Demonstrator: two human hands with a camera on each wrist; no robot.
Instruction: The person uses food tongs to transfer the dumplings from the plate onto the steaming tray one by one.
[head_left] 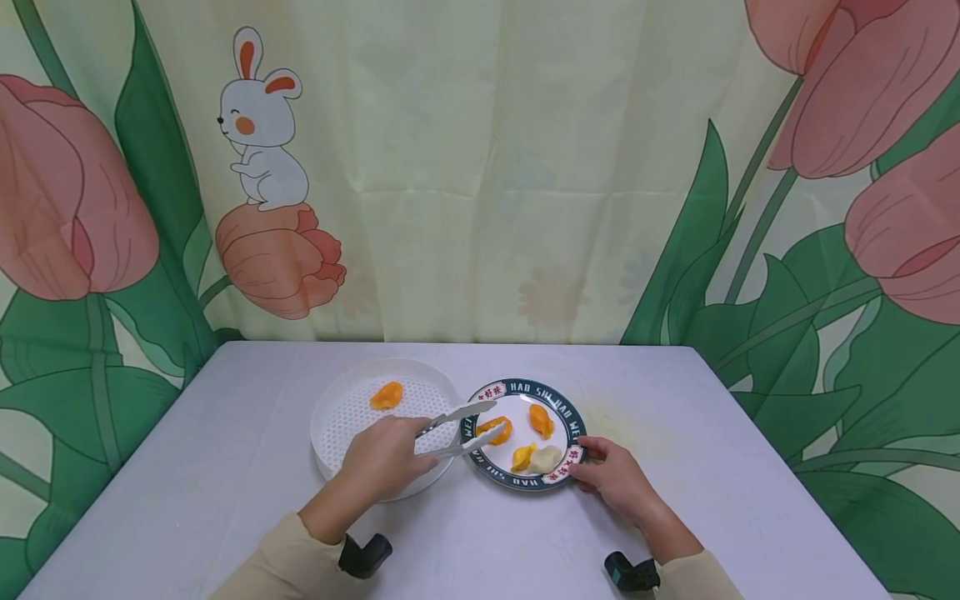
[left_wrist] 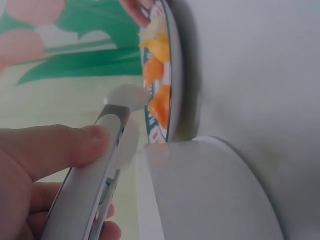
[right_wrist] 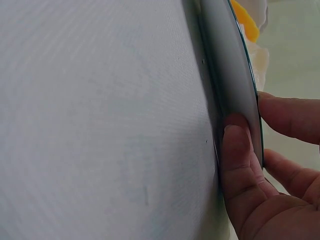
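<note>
My left hand (head_left: 384, 457) grips metal tongs (head_left: 468, 410), their arms spread, over the left side of a round plate with a dark patterned rim (head_left: 573, 421). The tips are by an orange dumpling-like piece (head_left: 495, 431); whether they touch it I cannot tell. Another orange piece (head_left: 542, 422), a yellow one (head_left: 522, 457) and a whitish one (head_left: 545, 460) also lie on that plate. On the plate's right edge, my right hand (head_left: 618, 483) pinches the rim, thumb underneath in the right wrist view. The left wrist view shows the thumb pressing the tongs' handle (left_wrist: 85, 185).
Left of the plate, close beside it, stands a white round tray with a dimpled bottom (head_left: 348, 425), bearing one orange piece (head_left: 387, 396). A white cloth covers the table (head_left: 675, 400). Behind the far edge hangs a printed curtain (head_left: 465, 250).
</note>
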